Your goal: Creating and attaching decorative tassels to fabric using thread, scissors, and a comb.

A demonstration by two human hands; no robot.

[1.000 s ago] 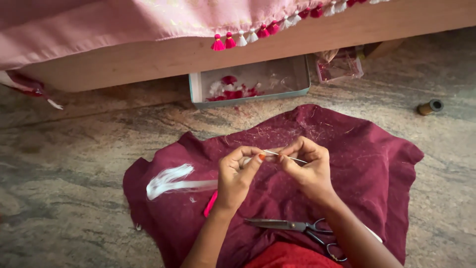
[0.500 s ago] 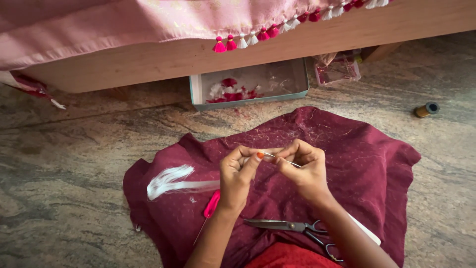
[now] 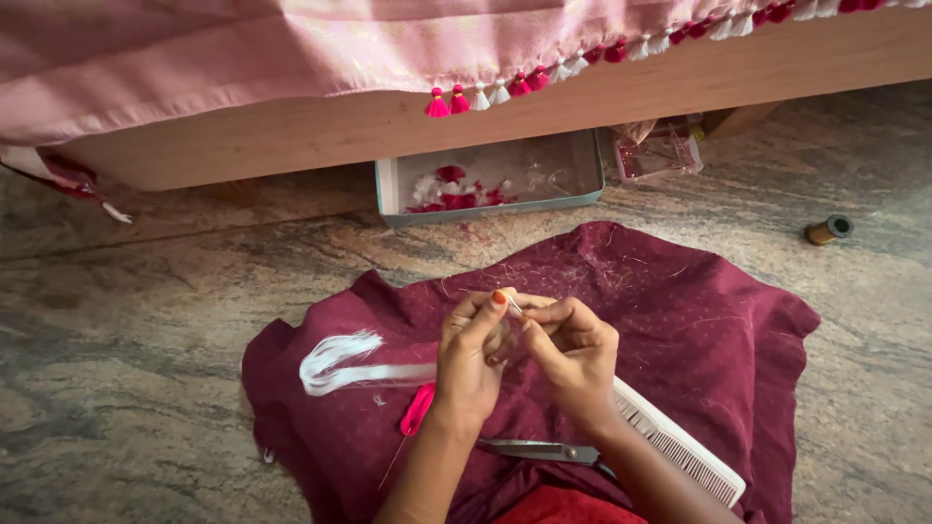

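Note:
My left hand and my right hand meet over a maroon cloth spread on the floor. Between their fingertips they pinch a thin needle or thread end; which hand grips it I cannot tell exactly. A bundle of white threads lies on the cloth left of my left hand. A pink tassel lies below that wrist. Scissors and a white comb rest on the cloth near my forearms.
A grey tray with red and white scraps sits under a wooden bed edge. Pink fabric with pink and white tassels hangs over it. A clear plastic box and a thread spool lie on the stone floor.
My hands have drawn closer together, and the thin piece that stuck out to the right is now mostly hidden between the fingertips. The view shifted slightly.

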